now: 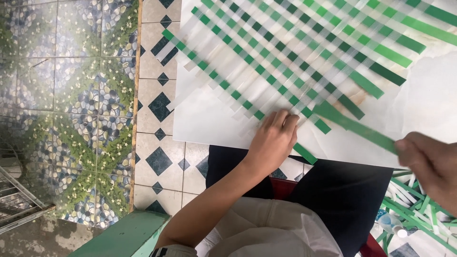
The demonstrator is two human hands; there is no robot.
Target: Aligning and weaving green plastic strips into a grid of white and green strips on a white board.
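Green strip [354, 126] is pinched at its near end by the closed right hand [431, 164], its long axis slanting up-left into the woven mat [295, 57], whose edge is pressed flat by the open left hand [272, 140].

bare forearms, cream top, dark trousers; no gloves

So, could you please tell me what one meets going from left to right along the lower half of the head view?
Pebble-pattern tiles → diamond-pattern tiles → left hand on the woven strips → green strip → right hand.
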